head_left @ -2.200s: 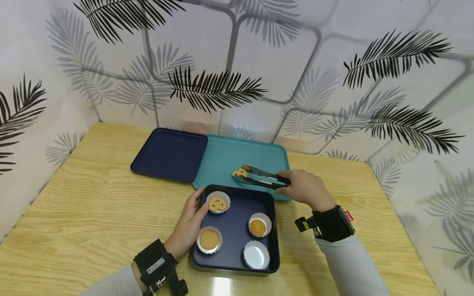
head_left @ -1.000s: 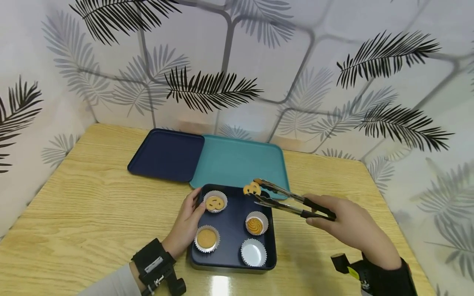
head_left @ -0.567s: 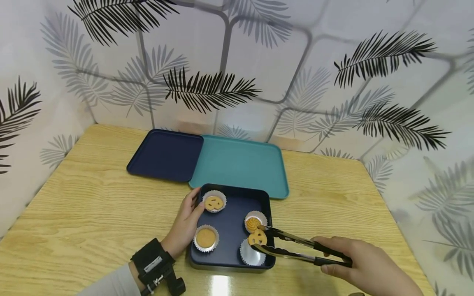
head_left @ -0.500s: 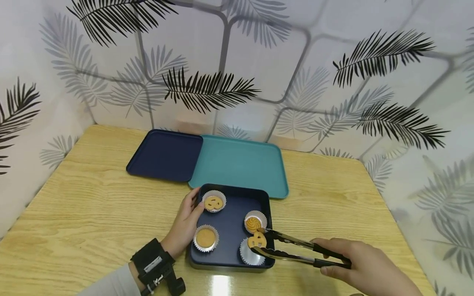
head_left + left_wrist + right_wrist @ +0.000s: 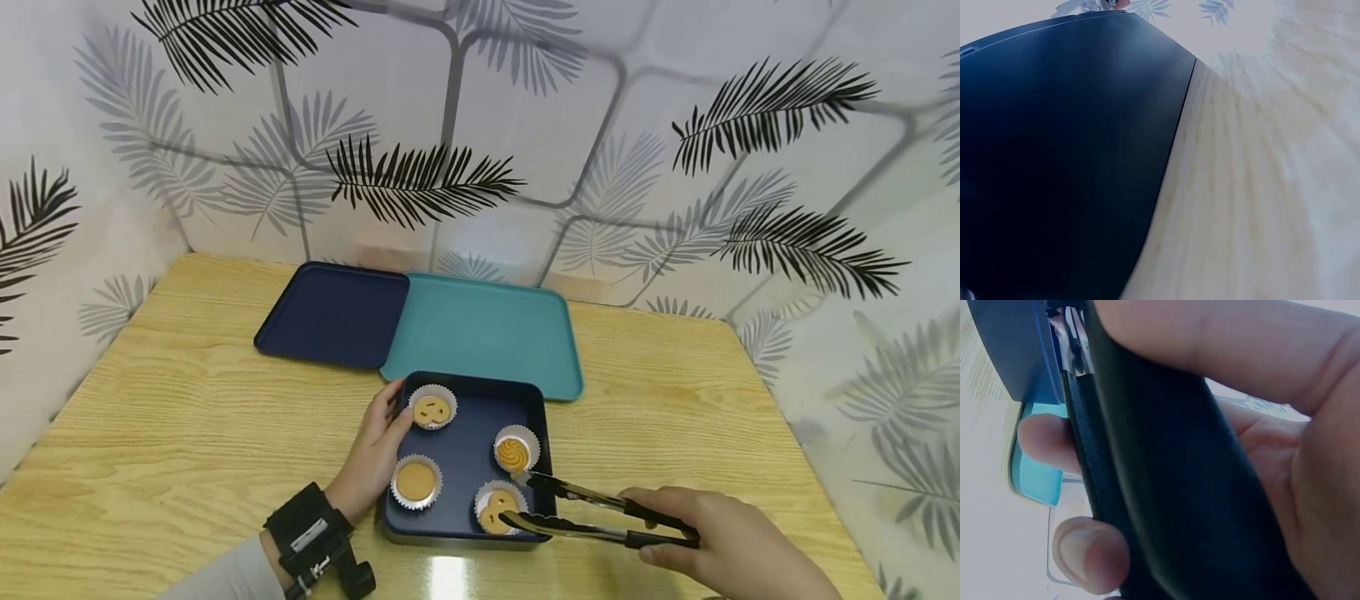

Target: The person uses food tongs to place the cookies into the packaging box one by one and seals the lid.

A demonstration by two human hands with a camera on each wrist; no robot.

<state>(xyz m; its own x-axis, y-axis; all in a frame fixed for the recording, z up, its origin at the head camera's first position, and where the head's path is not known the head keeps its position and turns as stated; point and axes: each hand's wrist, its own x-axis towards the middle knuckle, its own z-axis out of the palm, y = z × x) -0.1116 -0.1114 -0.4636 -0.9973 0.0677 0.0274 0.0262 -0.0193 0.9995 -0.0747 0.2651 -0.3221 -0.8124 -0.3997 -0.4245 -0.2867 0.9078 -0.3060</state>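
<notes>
My left hand (image 5: pixel 372 454) grips the left wall of a dark blue square box (image 5: pixel 467 454), thumb over the rim near its far corner. In my right hand (image 5: pixel 731 546) are metal tongs (image 5: pixel 592 532), held by their black handles (image 5: pixel 1166 462). The tongs' arms are spread at the box's near right corner. Between and below their tips, a pretzel-shaped cookie (image 5: pixel 495 512) lies in a white paper cup; the lower tip overlaps it. Behind that cup, another holds a swirl cookie (image 5: pixel 513 454). Along the left side, cups hold a round cookie (image 5: pixel 416 481) and another pretzel-shaped cookie (image 5: pixel 431 409).
Behind the box lies a teal tray (image 5: pixel 487 325), its left end meeting a dark blue tray (image 5: pixel 333 312). All stand on a wood-grain table (image 5: pixel 187 417). A white wall covering (image 5: pixel 480 108) with leaf prints rises at the back and sides.
The tongs carried the pretzel-shaped cookie from the teal tray to the box's near right cup. Their arms have since spread and the cookie now sits in the cup. My left hand keeps its hold.
</notes>
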